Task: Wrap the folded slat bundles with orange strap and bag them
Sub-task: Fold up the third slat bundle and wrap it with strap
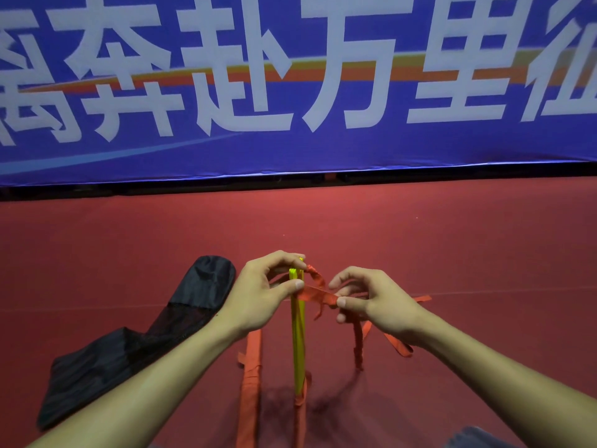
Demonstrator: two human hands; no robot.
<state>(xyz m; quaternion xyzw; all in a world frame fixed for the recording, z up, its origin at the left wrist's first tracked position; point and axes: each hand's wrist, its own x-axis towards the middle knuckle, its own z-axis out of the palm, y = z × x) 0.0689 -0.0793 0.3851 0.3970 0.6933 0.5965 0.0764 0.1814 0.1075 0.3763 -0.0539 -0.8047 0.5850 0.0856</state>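
Wrapping: a person's left hand (258, 292) grips the top of the upright yellow slat bundle (298, 334) just below frame centre, its thumb pressing the orange strap (318, 294) against the slats
Pull: at 3 o'clock of the bundle the right hand (371, 302) pinches the strap between thumb and curled fingers (347, 302), holding it taut
Bag: black bag (129, 344) lies on the red floor (452, 237) at 9 o'clock, beside the left forearm
Risk: if the left thumb lifts, the turn would likely slacken and slide down the slats; loose strap tails (399, 345) at 4 o'clock could snag
Unclear: the bundle's foot is lost in shadow; whether the orange length (250, 383) at 7 o'clock is a wrapped bundle or bare strap cannot be told; the bag's mouth is not visible
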